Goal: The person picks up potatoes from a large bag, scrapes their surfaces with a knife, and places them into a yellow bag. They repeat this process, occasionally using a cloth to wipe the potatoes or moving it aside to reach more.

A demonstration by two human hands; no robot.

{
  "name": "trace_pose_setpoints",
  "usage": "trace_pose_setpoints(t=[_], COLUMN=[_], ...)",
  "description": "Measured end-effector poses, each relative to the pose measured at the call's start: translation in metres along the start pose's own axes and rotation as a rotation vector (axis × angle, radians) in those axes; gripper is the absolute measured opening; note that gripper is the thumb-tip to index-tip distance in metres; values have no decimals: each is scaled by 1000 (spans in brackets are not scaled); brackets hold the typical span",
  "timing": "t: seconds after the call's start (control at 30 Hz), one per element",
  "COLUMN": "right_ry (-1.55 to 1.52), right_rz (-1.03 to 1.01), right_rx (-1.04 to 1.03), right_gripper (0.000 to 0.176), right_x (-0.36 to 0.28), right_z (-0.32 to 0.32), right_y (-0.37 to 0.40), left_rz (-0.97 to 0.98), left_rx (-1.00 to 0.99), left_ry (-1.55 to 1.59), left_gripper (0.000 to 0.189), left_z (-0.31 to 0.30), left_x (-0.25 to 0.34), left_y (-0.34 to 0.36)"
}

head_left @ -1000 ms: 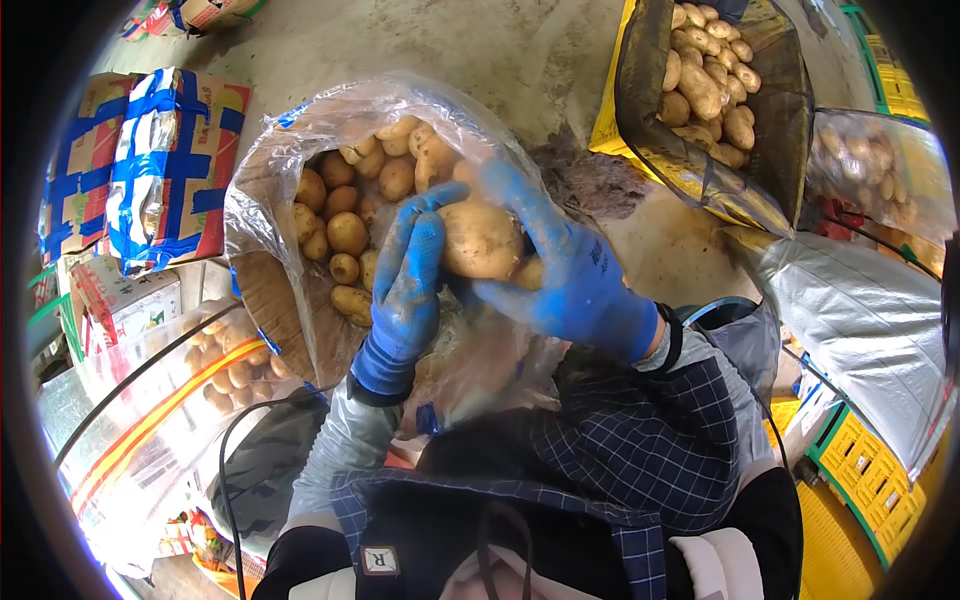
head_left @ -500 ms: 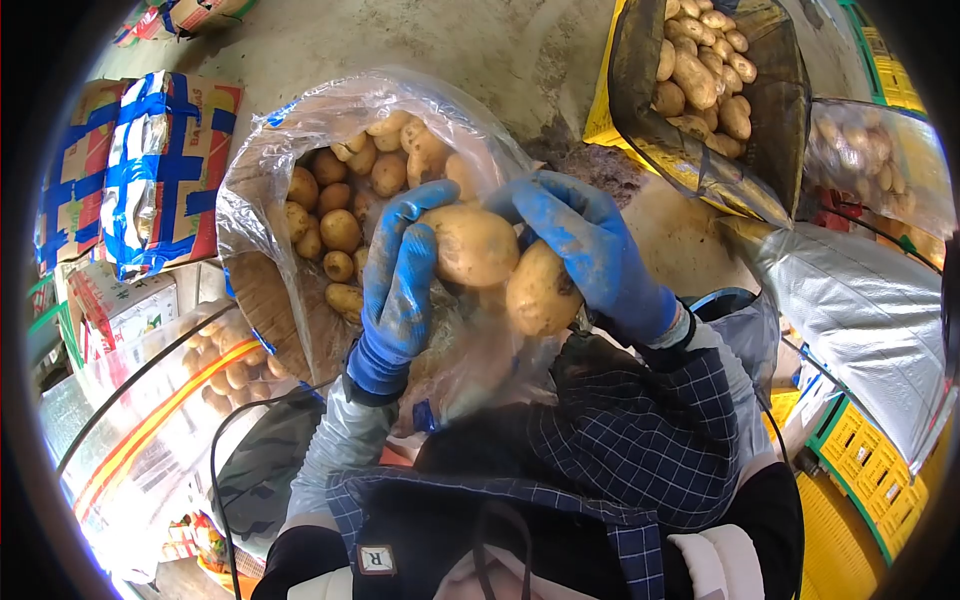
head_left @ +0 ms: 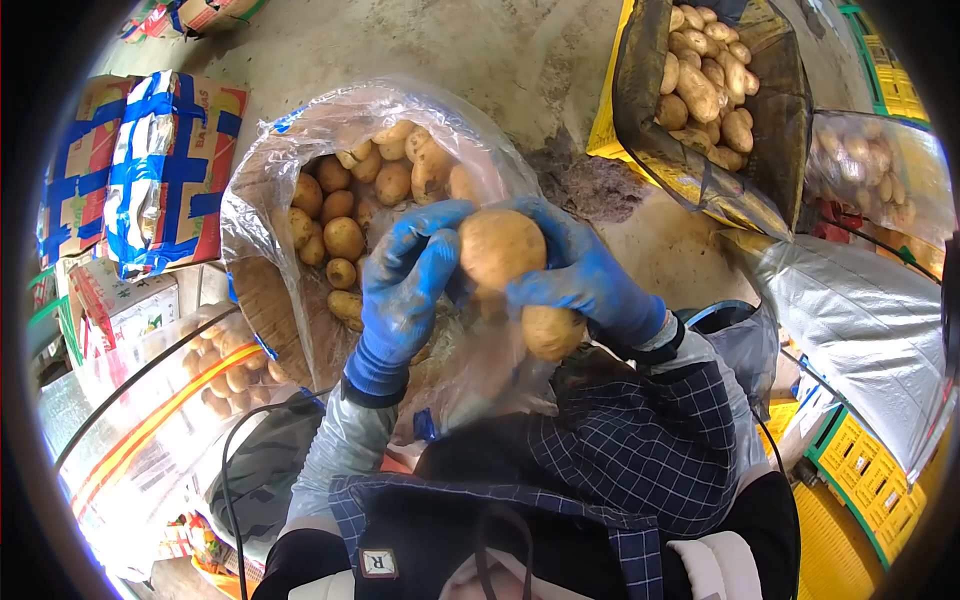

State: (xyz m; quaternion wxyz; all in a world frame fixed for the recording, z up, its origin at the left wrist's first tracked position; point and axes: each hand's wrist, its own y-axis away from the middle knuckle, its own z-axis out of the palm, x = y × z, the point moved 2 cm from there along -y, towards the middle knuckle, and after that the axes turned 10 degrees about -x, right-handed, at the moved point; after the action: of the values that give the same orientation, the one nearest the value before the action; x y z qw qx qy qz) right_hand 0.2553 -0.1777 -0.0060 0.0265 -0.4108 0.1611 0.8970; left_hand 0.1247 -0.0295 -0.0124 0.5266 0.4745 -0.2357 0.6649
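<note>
Two potatoes are at my hands, which wear dirty blue gloves. The larger, round potato (head_left: 503, 247) sits between both hands, slightly blurred. My left hand (head_left: 408, 285) is closed, its bent fingers against that potato's left side. My right hand (head_left: 590, 280) is closed too, its fingers on the right side of the same potato. A second potato (head_left: 553, 332) is held lower in my right hand, below the fingers. Beneath the hands is a clear plastic bag (head_left: 270, 190) lining a cardboard box, with several loose potatoes (head_left: 345, 238) inside.
At the upper right, a yellow crate (head_left: 608, 115) with a dark liner holds more potatoes (head_left: 697, 92). A silver sheet (head_left: 840, 300) lies to the right, near yellow crates (head_left: 865, 475). Taped cartons (head_left: 165, 175) stand at left, above a clear bag of potatoes (head_left: 225, 375).
The larger potato has shifted slightly right and turned between my hands. My right fingers have moved onto it, and the second potato sits a little further right and lower.
</note>
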Motion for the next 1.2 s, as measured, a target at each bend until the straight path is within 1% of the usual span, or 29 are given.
trace_pose_setpoints(t=[0.03,0.07,0.13,0.17,0.2,0.27,0.3,0.33,0.37,0.4,0.43,0.5,0.53,0.63,0.67,0.77,0.8,0.9,0.93,1.03,1.07,1.13,1.2], right_ry=[-85,-169,-129,-101,-150,45,151,238,235,193,147,202,214,225,198,211,235,277,270,224,206,210,210], right_rz=[58,116,-37,-73,-110,-188,-229,-243,-235,-208,-183,-228,-244,-277,-271,-260,-272,-288,-285,-236,-214,-235,-232], right_rx=[23,44,243,307,358,436,481,457,407,384,354,334,330,331,324,327,340,359,353,323,314,322,319], right_gripper=[64,61,50,46,46,47,48,49,51,58,66,68,69,72,74,75,75,74,74,75,75,77,78], right_x=[0,1,-3,-9,-20,-39,-49,-52,-48,-48,-48,-42,-41,-38,-41,-41,-40,-38,-38,-41,-42,-41,-38], right_z=[-7,-15,-35,-50,-61,-68,-72,-66,-64,-55,-46,-38,-36,-32,-30,-31,-31,-32,-32,-31,-31,-30,-25], right_y=[6,10,15,21,27,31,36,37,37,34,30,21,20,17,17,17,17,15,14,16,17,16,19], left_rz=[20,-25,-222,-325,-367,-448,-399,-351,-306,-240,-212,-151,-117,49,-36,-218,-191,-323,-204,-106,-196,-358,-300], left_rx=[-43,-14,23,30,49,71,100,124,150,144,119,86,84,147,100,177,232,239,269,174,175,170,40], left_ry=[19,-120,-137,-172,-245,-386,-321,-251,-176,-139,-188,-298,-502,-1191,-1251,-1217,-1227,-1279,-1293,-999,-730,-189,319], left_gripper=[25,22,21,21,22,23,24,25,27,26,27,29,40,54,65,67,71,68,62,58,56,53,52], left_z=[-5,-14,-32,-42,-50,-59,-56,-48,-39,-32,-29,-30,-34,-35,-45,-60,-64,-63,-64,-64,-65,-65,-81], left_x=[-7,-17,-45,-58,-69,-86,-85,-82,-79,-74,-75,-73,-74,-79,-94,-151,-161,-165,-163,-148,-141,-131,-144], left_y=[-1,-1,-2,-1,0,1,-2,-4,-7,-11,-16,-25,-32,-57,-67,-91,-96,-108,-108,-101,-94,-73,-49])
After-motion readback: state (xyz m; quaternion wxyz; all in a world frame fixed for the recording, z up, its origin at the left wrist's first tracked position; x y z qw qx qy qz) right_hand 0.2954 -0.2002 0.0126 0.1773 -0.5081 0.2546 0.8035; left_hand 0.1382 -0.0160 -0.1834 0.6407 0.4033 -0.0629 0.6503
